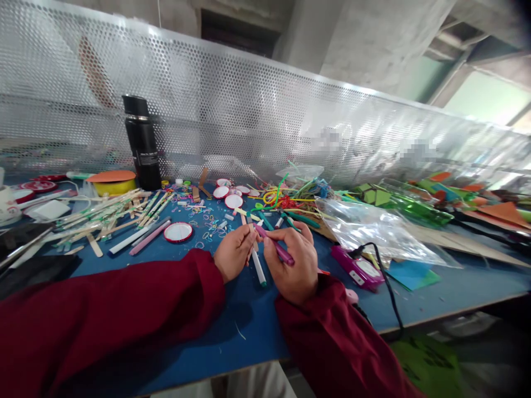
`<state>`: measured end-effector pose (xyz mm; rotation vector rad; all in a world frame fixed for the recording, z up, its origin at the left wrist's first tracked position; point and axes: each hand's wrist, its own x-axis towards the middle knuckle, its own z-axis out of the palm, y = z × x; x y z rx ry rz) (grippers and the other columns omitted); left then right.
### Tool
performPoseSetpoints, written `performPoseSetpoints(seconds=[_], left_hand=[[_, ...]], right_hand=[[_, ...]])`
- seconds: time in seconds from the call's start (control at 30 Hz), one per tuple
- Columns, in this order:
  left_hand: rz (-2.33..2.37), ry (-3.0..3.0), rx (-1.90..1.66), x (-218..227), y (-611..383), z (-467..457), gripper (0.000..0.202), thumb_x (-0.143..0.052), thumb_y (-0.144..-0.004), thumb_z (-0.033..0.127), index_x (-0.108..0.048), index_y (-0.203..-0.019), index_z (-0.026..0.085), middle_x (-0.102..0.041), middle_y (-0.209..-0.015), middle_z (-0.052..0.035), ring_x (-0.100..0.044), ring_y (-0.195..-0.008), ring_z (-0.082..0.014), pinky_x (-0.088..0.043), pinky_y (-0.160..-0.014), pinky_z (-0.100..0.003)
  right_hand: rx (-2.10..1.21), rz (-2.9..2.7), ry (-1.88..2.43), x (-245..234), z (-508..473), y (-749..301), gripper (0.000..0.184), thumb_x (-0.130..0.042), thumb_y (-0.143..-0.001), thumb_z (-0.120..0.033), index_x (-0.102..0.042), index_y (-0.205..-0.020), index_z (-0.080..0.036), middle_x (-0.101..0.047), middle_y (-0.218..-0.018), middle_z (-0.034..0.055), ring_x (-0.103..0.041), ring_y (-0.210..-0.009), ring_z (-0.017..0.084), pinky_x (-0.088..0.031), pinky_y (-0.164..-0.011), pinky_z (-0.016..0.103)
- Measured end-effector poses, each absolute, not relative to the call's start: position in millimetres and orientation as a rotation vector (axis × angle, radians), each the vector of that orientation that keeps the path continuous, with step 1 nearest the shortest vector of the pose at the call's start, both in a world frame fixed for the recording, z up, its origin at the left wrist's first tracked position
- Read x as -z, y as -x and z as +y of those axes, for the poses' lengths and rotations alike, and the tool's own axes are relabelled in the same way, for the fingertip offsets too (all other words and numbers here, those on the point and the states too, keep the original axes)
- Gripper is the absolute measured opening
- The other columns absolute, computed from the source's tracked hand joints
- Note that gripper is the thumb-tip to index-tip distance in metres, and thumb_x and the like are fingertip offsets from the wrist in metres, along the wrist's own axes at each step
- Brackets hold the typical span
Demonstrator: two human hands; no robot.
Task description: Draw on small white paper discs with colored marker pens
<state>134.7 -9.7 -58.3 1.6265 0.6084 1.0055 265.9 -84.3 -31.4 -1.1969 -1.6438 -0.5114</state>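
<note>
Over the middle of the blue table [232, 345] my two hands meet. My right hand [296, 265] is closed round a purple marker [282, 251], whose far end points at my left fingers. My left hand [236, 251] pinches a narrow wooden craft stick [250, 223], mostly covered by the fingers. Beneath and between the hands lies a white marker [259, 270] with a green end. Whether the purple marker touches the stick I cannot make out.
Left stand a black bottle [143, 146] and a heap of craft sticks [103, 218]. A red-rimmed lid [178, 232] lies near tiny rubber bands [211, 215]. Rightward are a clear plastic bag [369, 226], a purple device [359, 271] with a black cable, and a perforated metal screen [249, 105] behind.
</note>
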Motion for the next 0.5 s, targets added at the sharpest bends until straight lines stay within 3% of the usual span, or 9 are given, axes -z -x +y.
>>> performPoseSetpoints(seconds=[0.5], left_hand=[[0.606, -1.604, -1.007, 60.6, -135.0, -10.0, 0.042, -0.049, -0.099, 0.06, -0.054, -0.087, 0.02, -0.043, -0.055, 0.0061, -0.04, -0.043, -0.0086, -0.032, -0.044, -0.021]], right_hand=[[0.518, -1.647, 1.218, 30.8, -84.2, -266.2, 0.009, -0.06, -0.096, -0.026, -0.063, -0.087, -0.026, -0.076, -0.079, -0.0021, -0.068, -0.072, 0.018, -0.043, -0.105, 0.045]])
